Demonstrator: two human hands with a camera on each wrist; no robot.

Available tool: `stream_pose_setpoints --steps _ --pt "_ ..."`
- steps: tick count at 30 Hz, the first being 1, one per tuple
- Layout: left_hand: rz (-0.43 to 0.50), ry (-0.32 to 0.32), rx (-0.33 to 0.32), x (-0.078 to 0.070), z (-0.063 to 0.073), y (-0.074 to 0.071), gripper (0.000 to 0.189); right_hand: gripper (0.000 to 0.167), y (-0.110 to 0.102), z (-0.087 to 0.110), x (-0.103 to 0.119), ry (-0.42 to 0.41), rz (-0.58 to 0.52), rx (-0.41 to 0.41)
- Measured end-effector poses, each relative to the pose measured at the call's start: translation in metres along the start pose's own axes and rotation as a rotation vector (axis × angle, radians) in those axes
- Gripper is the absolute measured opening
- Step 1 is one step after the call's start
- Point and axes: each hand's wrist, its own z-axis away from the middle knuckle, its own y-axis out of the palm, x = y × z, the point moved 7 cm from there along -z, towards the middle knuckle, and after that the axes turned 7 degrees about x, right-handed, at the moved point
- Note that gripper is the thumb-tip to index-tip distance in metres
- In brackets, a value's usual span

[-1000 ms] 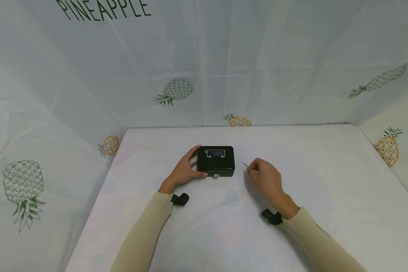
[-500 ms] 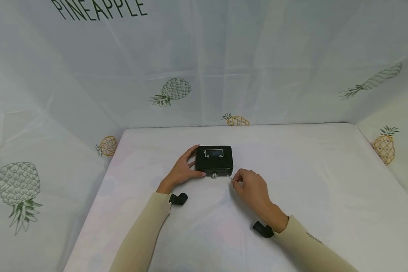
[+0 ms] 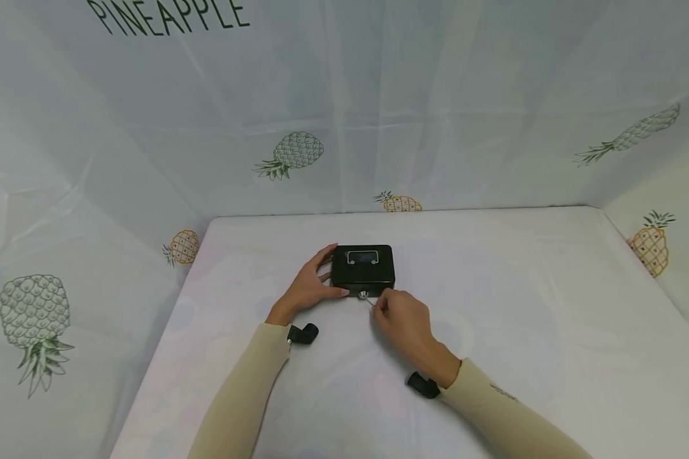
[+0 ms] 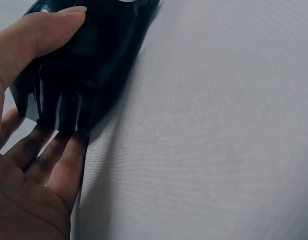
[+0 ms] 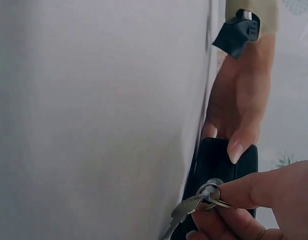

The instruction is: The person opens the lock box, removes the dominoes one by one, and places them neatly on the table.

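Note:
A small black cash box (image 3: pixel 373 275) lies on the table, lid down, its wire handle (image 3: pixel 362 256) folded flat on top. A round silver lock (image 3: pixel 363 295) sits on its front face. My left hand (image 3: pixel 305 288) grips the box's left end; in the left wrist view the thumb (image 4: pixel 49 30) lies over the front face and the fingertips touch the end wall. My right hand (image 3: pixel 404 319) pinches keys on a ring close in front of the lock. In the right wrist view one silver key (image 5: pixel 183 210) hangs down from the key ring (image 5: pixel 206 194), which overlaps the lock.
A white cloth (image 3: pixel 522 331) covers the table. Hanging sheets with pineapple prints (image 3: pixel 298 150) enclose its back and sides. Each wrist wears a black camera mount (image 3: pixel 303 334) near the sleeve cuff.
My right hand has moved left and toward me, bringing the key from beside the box's right end to the front of the lock. My left hand stays on the box.

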Motion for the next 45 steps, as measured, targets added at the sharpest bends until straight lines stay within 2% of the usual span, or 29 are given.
stream_pose_setpoints --steps 19,31,35,45 --pt "0.004 -0.017 0.009 -0.001 0.000 0.000 0.111 0.020 0.007 -0.007 0.011 0.036 0.071 -0.045" --pt "0.006 -0.011 0.008 -0.001 -0.001 -0.001 0.110 0.045 0.011 -0.011 0.029 0.021 0.179 -0.051" --pt "0.001 -0.010 0.008 -0.002 -0.001 -0.002 0.110 0.046 0.012 -0.013 0.030 0.018 0.176 -0.052" --pt "-0.022 -0.048 -0.004 -0.002 -0.002 -0.003 0.108 0.036 0.008 -0.012 0.029 -0.008 0.165 -0.075"
